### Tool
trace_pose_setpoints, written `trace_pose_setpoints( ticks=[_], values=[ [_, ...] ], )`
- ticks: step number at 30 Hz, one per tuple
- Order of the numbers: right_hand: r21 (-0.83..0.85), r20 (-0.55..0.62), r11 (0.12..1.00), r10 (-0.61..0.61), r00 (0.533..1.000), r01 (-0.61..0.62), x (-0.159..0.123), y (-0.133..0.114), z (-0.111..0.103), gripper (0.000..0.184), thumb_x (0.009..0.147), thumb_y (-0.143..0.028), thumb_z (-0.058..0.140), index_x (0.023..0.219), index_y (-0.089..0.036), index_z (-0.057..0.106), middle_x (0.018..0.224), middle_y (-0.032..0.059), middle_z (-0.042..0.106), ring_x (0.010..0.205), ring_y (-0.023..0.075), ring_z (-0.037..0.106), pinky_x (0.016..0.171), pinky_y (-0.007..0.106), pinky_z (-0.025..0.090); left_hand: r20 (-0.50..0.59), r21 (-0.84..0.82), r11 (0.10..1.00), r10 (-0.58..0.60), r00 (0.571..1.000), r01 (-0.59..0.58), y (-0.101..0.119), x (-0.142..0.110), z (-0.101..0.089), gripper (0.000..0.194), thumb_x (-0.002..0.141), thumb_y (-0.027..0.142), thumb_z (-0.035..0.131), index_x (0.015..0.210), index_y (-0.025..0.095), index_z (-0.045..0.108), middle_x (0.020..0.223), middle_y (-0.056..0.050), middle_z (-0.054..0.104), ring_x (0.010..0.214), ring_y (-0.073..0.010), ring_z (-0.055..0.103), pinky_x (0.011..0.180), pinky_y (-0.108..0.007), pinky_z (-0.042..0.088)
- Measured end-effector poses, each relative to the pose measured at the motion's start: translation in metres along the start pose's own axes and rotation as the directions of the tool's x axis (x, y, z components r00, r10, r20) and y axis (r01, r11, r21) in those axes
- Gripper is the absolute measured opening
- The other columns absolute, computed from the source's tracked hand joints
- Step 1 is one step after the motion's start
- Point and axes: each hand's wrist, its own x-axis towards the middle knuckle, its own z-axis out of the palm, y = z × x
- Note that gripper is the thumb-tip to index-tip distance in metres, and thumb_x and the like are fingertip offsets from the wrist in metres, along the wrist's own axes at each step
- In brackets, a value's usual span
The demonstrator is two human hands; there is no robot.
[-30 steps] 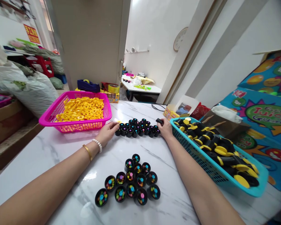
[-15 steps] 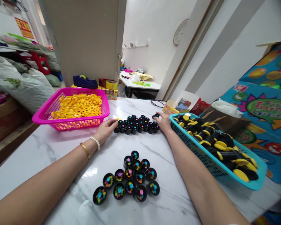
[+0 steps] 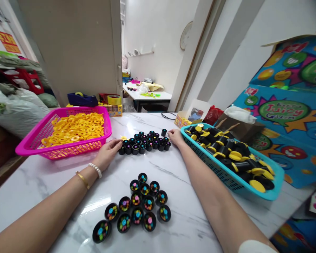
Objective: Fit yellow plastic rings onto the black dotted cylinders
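My left hand (image 3: 109, 151) lies at the left end of a cluster of small black cups (image 3: 142, 149) with coloured centres. Its fingers are drawn together beside the leftmost cups; whether they hold anything is hidden. A few yellow rings (image 3: 123, 138) lie just behind its fingertips. My right hand (image 3: 177, 137) rests at the cluster's right end, fingers curled, with no object visible in them. Just left of it, a single black cup (image 3: 164, 132) stands a little apart from the others. Nearer me is a second group of open black cups (image 3: 136, 199), filled with colourful beads or candies.
A pink basket (image 3: 109, 128) of yellow rings stands on the left. On the right is a turquoise basket (image 3: 277, 182) of black cylinders with yellow caps. Tape dispenser (image 3: 82, 100), small carton (image 3: 183, 119) and black cable (image 3: 168, 115) lie behind. A printed gum box (image 3: 284, 110) rises at right.
My right hand has let go of a black cup, which now stands beside the cluster. The hand has drawn slightly away from it. The camera view has shifted right.
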Motion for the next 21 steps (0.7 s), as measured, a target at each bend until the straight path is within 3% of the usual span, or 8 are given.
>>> trace_pose_setpoints(
  ticks=[9,14,21],
  values=[
    [0.083,-0.085,0.992,0.102,0.991,-0.095,0.012,-0.003,0.007,0.029,0.091,-0.032,0.055,0.116,-0.016,0.057,0.117,0.0088,0.058,0.099,0.0197,0.06,0.083,0.039,0.051,-0.003,0.018,1.0,0.007,1.0,-0.007,0.001,0.0,0.001,0.059,0.071,0.057,0.064,0.109,0.013,0.063,0.108,-0.011,0.066,0.101,-0.0252,0.058,0.089,-0.036,0.044],
    [0.235,-0.116,0.972,0.031,0.993,-0.003,0.014,-0.006,0.009,0.031,0.091,-0.033,0.055,0.117,-0.015,0.056,0.114,0.0083,0.059,0.096,0.0195,0.061,0.081,0.039,0.052,-0.009,-0.005,1.0,0.021,1.0,-0.021,-0.003,0.002,0.002,0.058,0.071,0.057,0.064,0.107,0.012,0.064,0.106,-0.01,0.067,0.099,-0.0242,0.059,0.089,-0.036,0.044],
    [0.298,-0.031,0.952,-0.059,0.998,0.066,0.005,-0.005,0.003,0.027,0.091,-0.032,0.056,0.11,-0.013,0.059,0.108,0.007,0.062,0.092,0.0181,0.062,0.079,0.037,0.053,-0.035,0.021,1.0,0.013,0.999,-0.012,0.003,-0.001,0.004,0.054,0.07,0.055,0.064,0.104,0.013,0.065,0.105,-0.01,0.068,0.1,-0.025,0.059,0.092,-0.038,0.043]
  ],
)
